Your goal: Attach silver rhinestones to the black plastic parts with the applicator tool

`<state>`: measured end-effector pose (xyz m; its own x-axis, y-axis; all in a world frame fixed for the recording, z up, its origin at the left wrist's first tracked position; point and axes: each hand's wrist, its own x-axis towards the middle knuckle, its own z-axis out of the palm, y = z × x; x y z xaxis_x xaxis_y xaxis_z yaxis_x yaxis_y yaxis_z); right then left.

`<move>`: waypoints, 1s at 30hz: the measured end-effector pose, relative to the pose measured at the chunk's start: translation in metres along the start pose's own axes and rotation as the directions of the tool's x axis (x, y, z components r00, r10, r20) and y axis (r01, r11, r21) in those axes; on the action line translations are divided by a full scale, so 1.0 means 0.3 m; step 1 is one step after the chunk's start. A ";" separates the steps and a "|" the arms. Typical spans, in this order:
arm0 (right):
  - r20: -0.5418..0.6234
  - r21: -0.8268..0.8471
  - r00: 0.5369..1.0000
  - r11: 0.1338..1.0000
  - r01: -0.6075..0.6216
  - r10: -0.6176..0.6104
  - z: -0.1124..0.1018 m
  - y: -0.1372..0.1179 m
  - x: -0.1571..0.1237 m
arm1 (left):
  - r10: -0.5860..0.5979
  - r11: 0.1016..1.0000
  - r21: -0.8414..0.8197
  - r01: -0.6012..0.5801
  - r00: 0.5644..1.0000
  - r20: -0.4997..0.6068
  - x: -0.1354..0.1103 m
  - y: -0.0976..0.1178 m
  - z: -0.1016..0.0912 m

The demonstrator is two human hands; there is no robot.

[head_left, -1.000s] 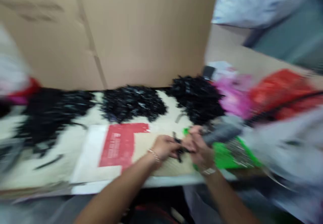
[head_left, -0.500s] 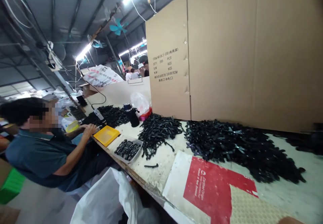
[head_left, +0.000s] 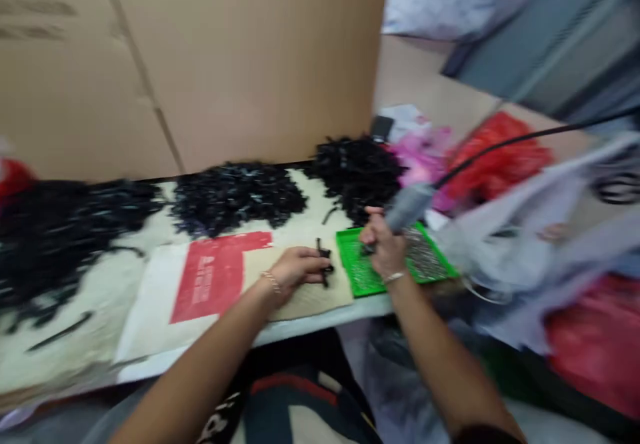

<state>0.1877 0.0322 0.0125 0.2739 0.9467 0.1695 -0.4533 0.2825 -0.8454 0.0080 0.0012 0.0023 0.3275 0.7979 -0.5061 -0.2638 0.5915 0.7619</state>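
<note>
Left hand (head_left: 293, 272) lies low over a beige cardboard sheet (head_left: 305, 294), its fingertips (head_left: 313, 265) closed narrowly on a small black plastic piece (head_left: 324, 264); blur hides the exact grip and the piece's shape. The piece stands just past those fingertips, above the cardboard and near its far edge. Its long axis runs roughly front to back, away from the person, tilted only slightly from upright in the view, with the far end pointing toward the heaped black plastic pieces (head_left: 235, 197) along the back of the table. Right hand (head_left: 383, 247) is curled shut around a grey corded tool (head_left: 407, 207), fingers wrapped on the handle, the cable (head_left: 520, 139) rising to the upper right. The tool's lower end angles down and left, toward the left hand, and stops near the black plastic piece without clearly touching it. Under the right hand sits a green tray (head_left: 360, 267) holding many small metal parts (head_left: 424, 257). A red-and-white printed sheet (head_left: 215, 277) lies beside the cardboard. A second black heap (head_left: 355, 171) stands near a pink plastic bag (head_left: 420, 157) and a red plastic bag (head_left: 500, 157). A large cardboard carton (head_left: 200, 64) rises behind the heaps.
</note>
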 end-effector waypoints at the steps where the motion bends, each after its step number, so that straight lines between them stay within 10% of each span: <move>1: -0.008 -0.056 1.000 0.998 0.020 -0.021 -0.013 0.005 0.008 | -0.007 1.000 0.002 0.007 1.000 -0.011 0.005 -0.001 -0.003; 30: 0.134 -0.164 0.991 0.986 0.036 -0.014 -0.044 0.064 0.023 | -0.059 0.998 0.023 0.060 0.997 -0.051 0.011 -0.010 -0.016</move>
<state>0.1919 0.0422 -0.0092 0.1637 0.9548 0.2479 -0.2983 0.2875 -0.9101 0.0056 0.0025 -0.0035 0.2956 0.7664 -0.5703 -0.2230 0.6358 0.7389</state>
